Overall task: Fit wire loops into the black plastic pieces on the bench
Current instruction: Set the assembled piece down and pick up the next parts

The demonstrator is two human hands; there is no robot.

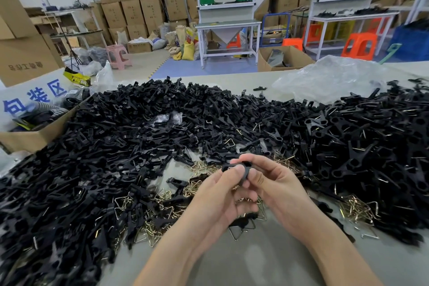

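Both hands meet above the bench near its front middle. My left hand (222, 193) and my right hand (271, 181) pinch one black plastic piece (239, 168) between thumbs and fingertips. Under the left palm a second black piece with a wire loop (241, 227) shows; whether the hand holds it or it lies on the bench I cannot tell. Loose brass-coloured wire loops (160, 199) lie scattered on the bench beneath and left of the hands. A huge heap of black plastic pieces (139, 127) covers the bench to the left, behind and to the right.
An open cardboard box (34, 137) with black parts sits at the bench's left edge. A crumpled clear plastic bag (329, 79) lies at the back right. A bare strip of grey bench (243, 262) shows between my forearms. Stacked cartons, workbenches and stools stand beyond.
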